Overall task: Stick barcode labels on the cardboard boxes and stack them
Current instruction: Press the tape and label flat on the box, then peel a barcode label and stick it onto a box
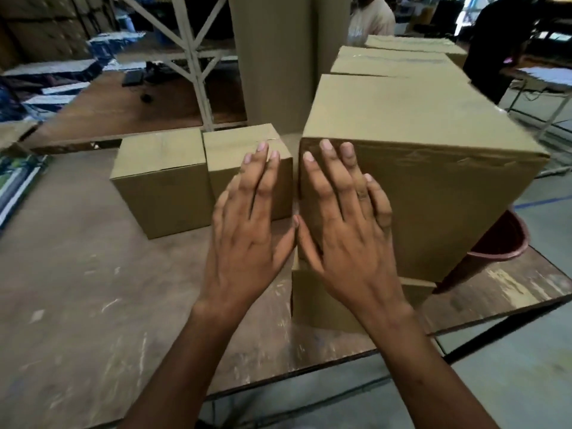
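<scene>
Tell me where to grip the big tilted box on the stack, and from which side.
Take the big tilted box by its two opposite vertical sides, one hand each, coming from the near face. It looks too wide for one hand, and it sits askew on the lower box. The right hand already lies flat against the near face.

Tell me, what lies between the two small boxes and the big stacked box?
In the head view, only a narrow bare gap separates the two small boxes from the big stacked box; the left hand partly covers it.

Both bare forearms extended forward; left hand (250,224) and right hand (343,230) flat, fingers spread, thumbs nearly touching.
</scene>
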`<act>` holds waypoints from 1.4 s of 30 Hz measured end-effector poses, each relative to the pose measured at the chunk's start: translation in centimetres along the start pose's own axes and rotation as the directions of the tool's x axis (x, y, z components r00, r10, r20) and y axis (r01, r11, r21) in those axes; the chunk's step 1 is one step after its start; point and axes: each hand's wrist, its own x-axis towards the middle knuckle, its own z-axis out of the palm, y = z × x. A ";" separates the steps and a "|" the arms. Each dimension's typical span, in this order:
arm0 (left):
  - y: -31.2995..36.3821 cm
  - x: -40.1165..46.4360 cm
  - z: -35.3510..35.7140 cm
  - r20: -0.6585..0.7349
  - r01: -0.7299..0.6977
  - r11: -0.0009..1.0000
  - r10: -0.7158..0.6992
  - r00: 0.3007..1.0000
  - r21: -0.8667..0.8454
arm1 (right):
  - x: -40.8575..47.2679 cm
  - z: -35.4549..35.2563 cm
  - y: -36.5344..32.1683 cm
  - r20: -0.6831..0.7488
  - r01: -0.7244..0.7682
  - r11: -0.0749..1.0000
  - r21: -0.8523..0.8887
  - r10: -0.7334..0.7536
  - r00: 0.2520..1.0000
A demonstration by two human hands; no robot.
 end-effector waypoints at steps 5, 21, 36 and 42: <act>-5.3 -1.5 -2.2 0.035 0.013 0.997 -0.016 0.999 0.080 | 1.9 2.5 -6.4 0.063 0.018 0.996 0.083 -0.023 0.998; -29.8 -4.7 -2.4 0.253 0.232 0.961 -0.265 0.931 0.152 | 6.9 17.1 -21.3 0.373 -0.151 0.927 0.344 0.013 0.928; -42.5 4.2 6.9 0.398 0.257 0.903 -0.388 0.831 0.343 | 21.1 35.3 -23.2 0.488 -0.073 0.967 0.246 -0.059 0.871; -45.3 4.3 9.9 0.421 0.303 0.862 -0.471 0.775 0.406 | 20.6 38.1 -24.1 0.468 -0.040 0.981 0.188 -0.054 0.882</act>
